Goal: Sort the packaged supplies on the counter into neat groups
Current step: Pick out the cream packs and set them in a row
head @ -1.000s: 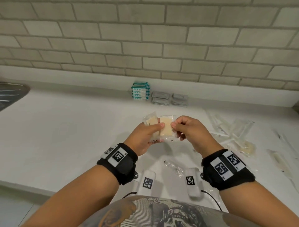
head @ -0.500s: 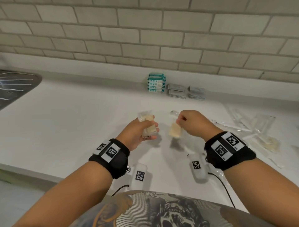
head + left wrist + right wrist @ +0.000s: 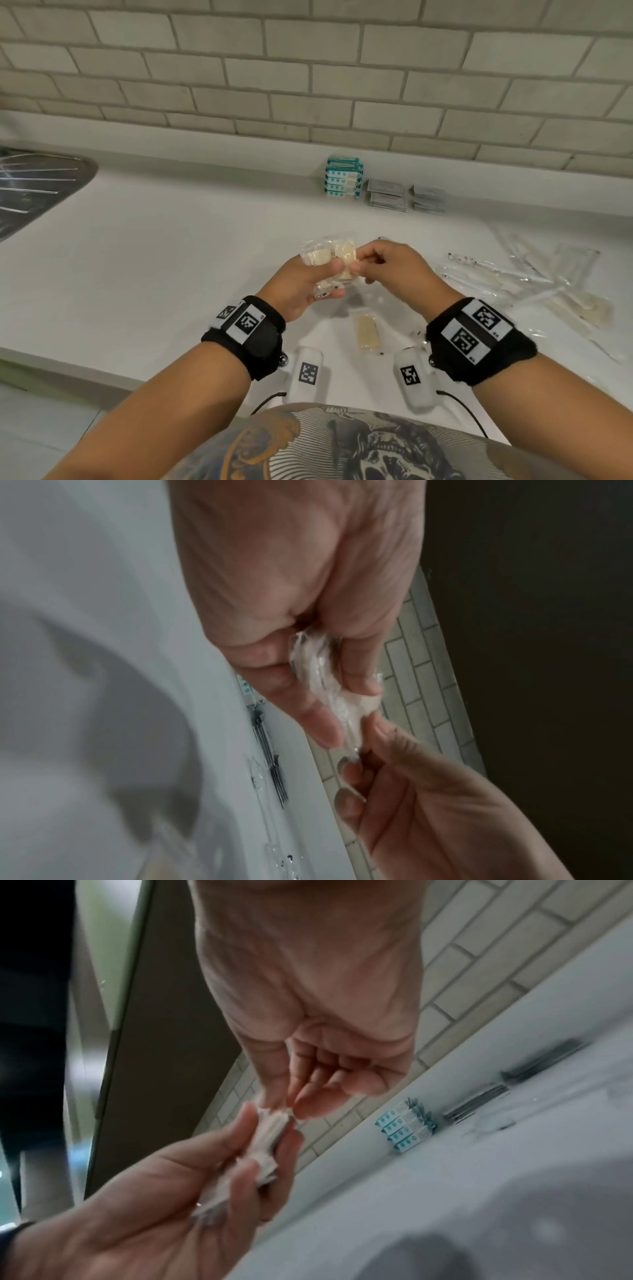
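Over the white counter (image 3: 171, 274) my left hand (image 3: 308, 284) grips a small bundle of clear packets with beige pads (image 3: 329, 260). My right hand (image 3: 387, 267) meets it from the right, and thumb and forefinger pinch the edge of one packet in the bundle. The left wrist view shows the crumpled clear wrap of the packets (image 3: 322, 680) between my left thumb and fingers. In the right wrist view my right fingertips (image 3: 274, 1099) hold the packets' top corner (image 3: 274, 1123). One single beige-pad packet (image 3: 367, 330) lies flat on the counter below my hands.
At the back wall stand a stack of teal packets (image 3: 343, 177) and two stacks of grey sachets (image 3: 385, 195). A loose pile of long clear packages (image 3: 534, 277) covers the right side. A steel drainer (image 3: 30, 192) is far left. Two white tagged devices (image 3: 308, 373) lie near the front edge.
My right hand pulled one packet off the bundle, set it on the counter near the front, and returned to pinch the bundle again. The left hand kept its hold.
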A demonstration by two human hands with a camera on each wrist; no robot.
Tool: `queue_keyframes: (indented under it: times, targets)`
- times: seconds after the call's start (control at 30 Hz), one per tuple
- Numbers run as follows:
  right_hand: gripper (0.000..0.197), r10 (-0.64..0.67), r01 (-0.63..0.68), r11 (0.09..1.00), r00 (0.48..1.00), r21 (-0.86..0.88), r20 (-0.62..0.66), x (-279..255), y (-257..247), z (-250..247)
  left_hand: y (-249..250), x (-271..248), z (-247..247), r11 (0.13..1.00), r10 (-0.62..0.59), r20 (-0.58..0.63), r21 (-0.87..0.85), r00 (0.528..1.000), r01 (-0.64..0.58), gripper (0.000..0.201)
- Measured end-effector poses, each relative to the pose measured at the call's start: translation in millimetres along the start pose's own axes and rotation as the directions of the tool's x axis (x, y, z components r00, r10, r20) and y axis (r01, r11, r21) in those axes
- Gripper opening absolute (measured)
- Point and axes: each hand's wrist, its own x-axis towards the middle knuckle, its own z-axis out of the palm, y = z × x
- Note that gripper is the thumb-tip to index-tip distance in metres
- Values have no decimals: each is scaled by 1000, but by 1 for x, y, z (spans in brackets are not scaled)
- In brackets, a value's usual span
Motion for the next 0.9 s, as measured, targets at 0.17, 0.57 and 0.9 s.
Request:
queue_keyframes:
  times: [0.17,0.57,0.9]
  targets:
    - [10,-273,204,934,938,-294,-215,-2,-1,-5,7,4,8,989,-136,-72,40,988,140,59]
    - [28,-194,165,932,979,-324,-59,-11,4,-11,6,8,4,978,-63,104,203,993,41,35]
    - [3,19,-15,972,1000,-236,12,-11,6,-17,9,9,6,803,146,-79,591,986,-71,5]
